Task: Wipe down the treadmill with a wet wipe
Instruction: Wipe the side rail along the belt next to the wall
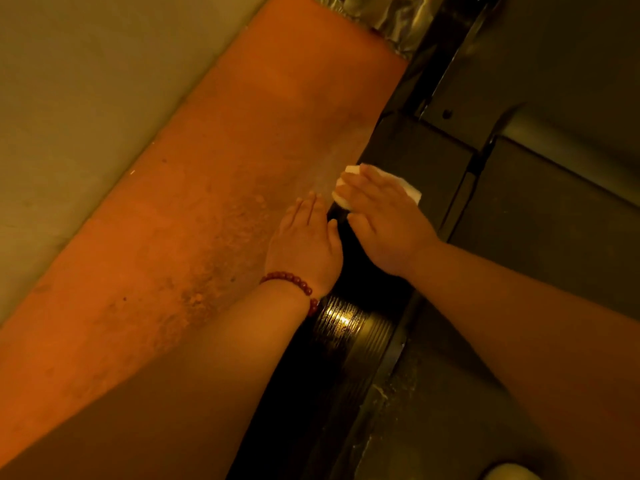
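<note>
- At the middle of the view, the right hand [384, 220] lies palm-down on a white wet wipe [341, 199]. Its fingers are straight and pressed flat on top of the wipe, so the grip is loose and flat, not curled round it.
- The wipe sits on a dark panel of the treadmill [422, 150], right at the panel's edge beside the orange floor strip [225, 150]. White corners stick out past the fingertips and on both sides of the hand.
- Just beside it, the left hand [304, 244] rests flat on the edge of the orange strip, fingers straight and together. Its grip holds nothing, and the thumb points toward the treadmill.
- The two hands are near each other but do not touch; a dark gap lies between them.
- A bracelet [294, 282] of dark red beads circles the left wrist.
- Below the hands, a ribbed black side rail [349, 337] of the treadmill catches a bright glint of light.
- The orange strip looks dusty and blotched near the left hand.
- A pale grey surface [69, 98] borders the strip on the far side.
- At the top edge, some crumpled shiny material [391, 19] lies at the strip's end.
</note>
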{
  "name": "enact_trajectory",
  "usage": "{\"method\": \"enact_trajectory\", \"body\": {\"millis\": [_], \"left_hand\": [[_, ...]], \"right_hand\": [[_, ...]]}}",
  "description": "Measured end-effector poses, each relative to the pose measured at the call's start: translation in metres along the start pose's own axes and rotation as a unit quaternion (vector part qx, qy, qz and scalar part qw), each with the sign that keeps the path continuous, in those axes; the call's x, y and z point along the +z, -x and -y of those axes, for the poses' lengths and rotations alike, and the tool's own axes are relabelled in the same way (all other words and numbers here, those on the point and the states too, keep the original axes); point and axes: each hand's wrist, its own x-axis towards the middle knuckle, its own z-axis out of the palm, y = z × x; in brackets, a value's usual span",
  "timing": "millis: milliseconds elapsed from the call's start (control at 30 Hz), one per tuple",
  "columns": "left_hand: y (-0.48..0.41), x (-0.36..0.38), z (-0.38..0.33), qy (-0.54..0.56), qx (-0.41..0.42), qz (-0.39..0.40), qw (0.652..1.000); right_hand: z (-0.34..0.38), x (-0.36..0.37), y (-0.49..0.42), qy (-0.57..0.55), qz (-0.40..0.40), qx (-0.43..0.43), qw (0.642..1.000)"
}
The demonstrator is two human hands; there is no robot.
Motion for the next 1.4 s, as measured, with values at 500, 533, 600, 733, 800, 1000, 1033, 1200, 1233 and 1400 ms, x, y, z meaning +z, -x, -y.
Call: {"method": "enact_trajectory", "body": {"millis": [500, 533, 600, 733, 800, 1000, 1033, 1200, 1233, 1400], "left_hand": [[-0.031, 0.017, -0.027, 0.025, -0.019, -0.023, 0.999], [-0.031, 0.018, -0.027, 0.022, -0.018, -0.029, 0.999], [-0.031, 0.020, -0.026, 0.012, -0.019, -0.036, 0.999], [-0.035, 0.025, -0.024, 0.004, -0.017, -0.028, 0.999], [-0.036, 0.026, -0.024, 0.001, -0.014, -0.027, 1.000], [-0.035, 0.024, -0.026, -0.007, -0.015, -0.027, 0.999], [-0.035, 0.025, -0.026, -0.006, -0.018, -0.026, 0.999], [-0.037, 0.027, -0.025, -0.009, -0.012, -0.032, 0.999], [-0.037, 0.026, -0.025, -0.010, -0.005, -0.035, 0.999], [-0.037, 0.026, -0.028, -0.018, 0.019, -0.047, 0.999]], "right_hand": [[-0.024, -0.014, -0.021, 0.000, 0.008, 0.017, 1.000], [-0.030, -0.017, -0.029, 0.004, 0.008, 0.029, 1.000], [-0.043, -0.024, -0.049, 0.026, 0.004, 0.069, 0.997], [-0.048, -0.026, -0.056, 0.015, -0.006, 0.084, 0.996], [-0.039, -0.019, -0.038, -0.015, -0.016, 0.045, 0.999], [-0.051, -0.025, -0.046, -0.008, -0.011, 0.049, 0.999], [-0.055, -0.029, -0.054, 0.003, -0.008, 0.072, 0.997], [-0.049, -0.025, -0.051, -0.005, -0.008, 0.063, 0.998], [-0.047, -0.022, -0.042, -0.018, -0.007, 0.037, 0.999], [-0.064, -0.025, -0.033, 0.002, 0.012, -0.019, 1.000]]}}
